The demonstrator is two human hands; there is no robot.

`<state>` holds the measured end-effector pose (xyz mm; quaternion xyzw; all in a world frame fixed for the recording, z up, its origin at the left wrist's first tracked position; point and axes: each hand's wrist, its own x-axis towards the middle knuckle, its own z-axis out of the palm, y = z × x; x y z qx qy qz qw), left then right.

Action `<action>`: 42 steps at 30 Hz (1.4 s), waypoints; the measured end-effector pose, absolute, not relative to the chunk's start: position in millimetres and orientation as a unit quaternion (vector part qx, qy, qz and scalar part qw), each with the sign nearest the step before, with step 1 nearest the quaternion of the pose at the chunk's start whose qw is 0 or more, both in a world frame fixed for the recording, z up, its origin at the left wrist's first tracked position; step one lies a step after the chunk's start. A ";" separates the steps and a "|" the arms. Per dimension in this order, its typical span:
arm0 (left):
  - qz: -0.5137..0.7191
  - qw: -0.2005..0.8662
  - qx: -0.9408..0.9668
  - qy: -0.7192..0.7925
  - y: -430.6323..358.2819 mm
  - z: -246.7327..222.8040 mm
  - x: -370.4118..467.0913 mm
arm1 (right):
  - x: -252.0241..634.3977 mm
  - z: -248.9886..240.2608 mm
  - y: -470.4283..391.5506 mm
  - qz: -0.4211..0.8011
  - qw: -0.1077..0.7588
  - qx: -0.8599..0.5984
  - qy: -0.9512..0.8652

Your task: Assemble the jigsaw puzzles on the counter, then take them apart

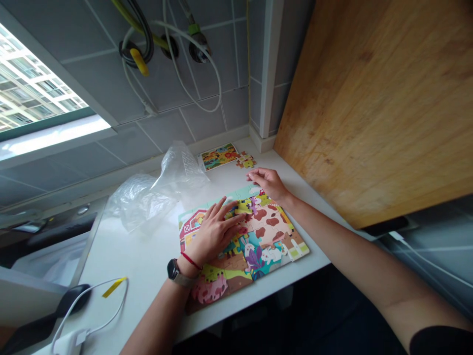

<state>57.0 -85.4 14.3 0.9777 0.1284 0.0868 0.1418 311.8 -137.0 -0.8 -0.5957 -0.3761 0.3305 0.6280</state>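
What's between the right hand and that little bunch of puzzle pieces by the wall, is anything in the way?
Nothing visible stands between the right hand and those puzzle pieces. The picture card and plastic bag are left of the pieces.

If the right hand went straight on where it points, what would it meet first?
Likely the picture card, perhaps brushing the puzzle pieces beside it. The right hand may pass above both: its height is unclear.

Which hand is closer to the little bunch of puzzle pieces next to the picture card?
The right hand. It is just this side of the little bunch of pieces; the left hand is farther away, spread over the puzzle.
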 end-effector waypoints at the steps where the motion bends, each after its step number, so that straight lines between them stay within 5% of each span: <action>1: 0.086 0.139 0.978 0.128 -87.2 14.8 58.1 | 312.0 -1.3 -136.9 0.330 0.627 -0.596 -0.378; 31: 0.042 0.105 0.985 0.134 -111.1 17.3 80.5 | 310.0 -3.5 -135.2 0.317 0.590 -0.605 -0.430; 42: 0.020 0.090 0.988 0.123 -108.6 29.2 85.0 | 314.2 1.0 -134.8 0.359 0.640 -0.576 -0.358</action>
